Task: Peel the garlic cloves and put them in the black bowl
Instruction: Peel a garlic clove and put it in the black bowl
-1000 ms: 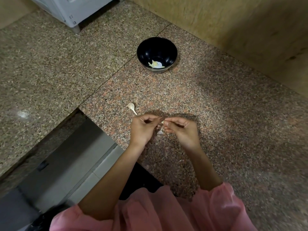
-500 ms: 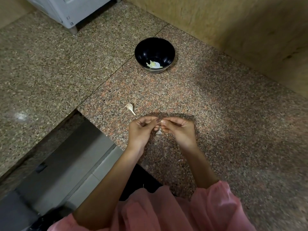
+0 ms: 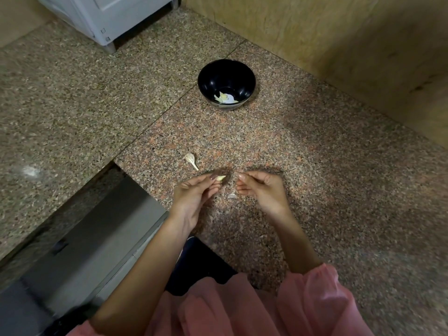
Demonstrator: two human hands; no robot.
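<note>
The left hand (image 3: 194, 197) pinches a pale, peeled garlic clove (image 3: 221, 178) between thumb and fingertips, just above the speckled granite surface (image 3: 315, 166). The right hand (image 3: 260, 190), a little apart at its 3 o'clock, has its fingers curled with thumb and forefinger together; whether they hold a scrap of skin cannot be told. A papery skin piece (image 3: 232, 196) lies between the hands. An unpeeled garlic clove (image 3: 191, 159) rests at 11 o'clock from the left hand. The black bowl (image 3: 226, 81), at 12 o'clock, well apart, contains peeled cloves (image 3: 225, 98). No readable writing shows.
</note>
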